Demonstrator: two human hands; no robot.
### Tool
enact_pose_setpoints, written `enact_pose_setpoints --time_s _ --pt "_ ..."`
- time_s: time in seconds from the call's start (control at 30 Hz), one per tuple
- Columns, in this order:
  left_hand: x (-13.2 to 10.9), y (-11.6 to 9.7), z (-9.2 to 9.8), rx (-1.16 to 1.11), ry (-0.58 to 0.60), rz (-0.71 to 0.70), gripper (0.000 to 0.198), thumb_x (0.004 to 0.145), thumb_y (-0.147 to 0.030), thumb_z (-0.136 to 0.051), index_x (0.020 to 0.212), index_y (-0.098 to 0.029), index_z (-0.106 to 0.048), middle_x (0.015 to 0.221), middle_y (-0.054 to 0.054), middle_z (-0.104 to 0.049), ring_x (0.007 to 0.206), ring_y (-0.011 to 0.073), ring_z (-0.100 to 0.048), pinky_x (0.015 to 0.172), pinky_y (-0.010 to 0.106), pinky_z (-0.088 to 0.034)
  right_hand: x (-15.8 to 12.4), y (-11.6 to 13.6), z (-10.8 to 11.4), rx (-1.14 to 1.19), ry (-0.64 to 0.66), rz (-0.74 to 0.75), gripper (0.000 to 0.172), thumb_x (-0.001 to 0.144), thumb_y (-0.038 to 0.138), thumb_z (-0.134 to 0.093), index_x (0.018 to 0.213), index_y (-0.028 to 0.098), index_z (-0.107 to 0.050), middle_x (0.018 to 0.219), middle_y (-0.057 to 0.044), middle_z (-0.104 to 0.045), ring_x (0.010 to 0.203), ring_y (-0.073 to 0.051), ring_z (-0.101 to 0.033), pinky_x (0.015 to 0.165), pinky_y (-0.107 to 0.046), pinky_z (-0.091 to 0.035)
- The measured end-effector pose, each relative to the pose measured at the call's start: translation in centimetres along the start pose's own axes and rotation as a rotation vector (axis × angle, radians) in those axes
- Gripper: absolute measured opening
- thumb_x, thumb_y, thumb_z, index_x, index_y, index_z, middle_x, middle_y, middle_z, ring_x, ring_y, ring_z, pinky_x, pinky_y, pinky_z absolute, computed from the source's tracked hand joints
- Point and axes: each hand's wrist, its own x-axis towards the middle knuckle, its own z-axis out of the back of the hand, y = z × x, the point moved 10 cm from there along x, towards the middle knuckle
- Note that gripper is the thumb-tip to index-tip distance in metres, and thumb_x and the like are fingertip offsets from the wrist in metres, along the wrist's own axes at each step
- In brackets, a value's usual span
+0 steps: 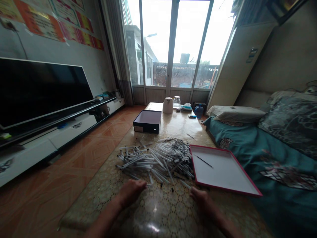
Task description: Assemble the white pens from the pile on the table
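A large heap of white pens with black tips [158, 158] lies in the middle of a long glossy table [153, 211]. My left hand [132, 191] rests on the table at the heap's near edge, fingers curled and touching the closest pens. My right hand [201, 198] lies on the table just short of a shallow white tray with a red rim [223, 170], fingers curled loosely. One thin dark refill [204, 161] lies inside the tray. Nothing is plainly held in either hand.
A dark box [147, 121] stands farther along the table, with a white jug [167, 105], a glass jar [176, 101] and small items at the far end. A teal-covered bed [272, 158] flanks the right side; a television [42, 89] on a low cabinet is left.
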Motion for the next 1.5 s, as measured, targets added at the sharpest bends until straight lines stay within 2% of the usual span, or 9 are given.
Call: enact_pose_setpoints --time_s 0.07,0.17,0.33,0.47,0.6,0.77,0.93,1.33,1.5 --pt "-0.3 2.0 1.7 -0.121 -0.077 0.094 0.026 0.088 -0.029 -0.037 0.074 -0.02 -0.057 0.068 0.002 -0.062 0.061 0.0147 -0.058 0.056 0.023 -0.04 -0.3 -1.9 3.3 -0.03 -0.127 -0.077 0.031 0.086 0.041 -0.041 0.066 0.019 -0.053 0.056 0.002 -0.054 0.052 -0.012 -0.049 0.051 -0.02 -0.038" --pt "0.9 1.1 2.6 -0.508 -0.236 0.152 0.027 0.088 -0.034 -0.037 0.081 -0.019 -0.058 0.074 0.003 -0.062 0.069 0.0144 -0.058 0.065 0.024 -0.041 1.4 -2.2 4.5 -0.048 -0.177 -0.138 0.032 0.087 0.043 -0.037 0.071 0.02 -0.053 0.062 0.001 -0.057 0.059 -0.014 -0.053 0.057 -0.022 -0.039" --pt "4.0 -1.2 -2.5 -1.328 -0.374 0.405 0.028 0.079 -0.042 -0.052 0.083 -0.015 -0.058 0.071 0.004 -0.064 0.065 0.0134 -0.057 0.061 0.024 -0.044 7.5 -1.6 3.4 -0.083 -0.308 -0.258 0.025 0.081 0.037 -0.042 0.069 0.02 -0.056 0.061 -0.001 -0.059 0.057 -0.016 -0.057 0.055 -0.023 -0.039" --pt "2.7 0.5 -6.6 -1.689 -0.558 0.729 0.03 0.066 -0.039 -0.069 0.08 -0.013 -0.062 0.072 0.004 -0.062 0.064 0.0117 -0.058 0.054 0.02 -0.045 11.0 -2.2 4.0 -0.017 -0.372 -0.312 0.031 0.077 0.029 -0.045 0.101 0.014 -0.056 0.072 -0.005 -0.065 0.062 -0.017 -0.062 0.059 -0.024 -0.043" --pt "0.8 1.1 -8.1 -1.912 -0.678 0.835 0.026 0.063 -0.029 -0.074 0.08 -0.013 -0.063 0.069 0.004 -0.063 0.061 0.0115 -0.06 0.055 0.021 -0.049 10.2 -2.8 4.5 0.176 -0.458 -0.364 0.036 0.078 0.033 -0.046 0.107 0.014 -0.054 0.077 -0.006 -0.067 0.061 -0.018 -0.064 0.059 -0.025 -0.046" --pt "-0.8 0.6 -8.8 -2.068 -0.775 0.909 0.009 0.071 -0.014 -0.067 0.077 -0.012 -0.061 0.071 0.005 -0.066 0.066 0.0126 -0.064 0.065 0.024 -0.053 5.8 -1.9 -1.3 0.342 -0.225 -0.382 0.04 0.082 0.051 -0.038 0.071 0.018 -0.058 0.054 0.0 -0.06 0.039 -0.014 -0.053 0.04 -0.023 -0.037" --pt "-0.9 0.4 -8.6 -2.077 -0.828 0.894 0.004 0.076 -0.009 -0.06 0.078 -0.012 -0.06 0.071 0.004 -0.066 0.066 0.0118 -0.065 0.067 0.025 -0.054 2.9 0.6 -5.2 0.31 -0.076 -0.277 0.049 0.085 0.053 -0.034 0.061 0.018 -0.058 0.053 -0.001 -0.059 0.052 -0.014 -0.055 0.053 -0.022 -0.039" --pt "-0.8 0.6 -8.7 -2.018 -0.821 0.851 0.001 0.075 -0.012 -0.062 0.075 -0.011 -0.06 0.069 0.005 -0.066 0.066 0.0127 -0.065 0.065 0.025 -0.054 2.4 1.5 -5.4 0.281 -0.136 -0.294 0.035 0.081 0.045 -0.045 0.062 0.018 -0.057 0.055 -0.001 -0.058 0.054 -0.014 -0.054 0.053 -0.022 -0.037" --pt "-0.7 0.6 -8.3 -1.993 -0.849 0.814 0.009 0.069 -0.016 -0.069 0.072 -0.011 -0.061 0.068 0.004 -0.066 0.064 0.0127 -0.064 0.065 0.026 -0.055 2.2 2.0 -4.4 0.33 -0.214 -0.292 0.031 0.072 0.046 -0.057 0.083 0.017 -0.062 0.073 -0.005 -0.065 0.064 -0.018 -0.058 0.06 -0.025 -0.042"
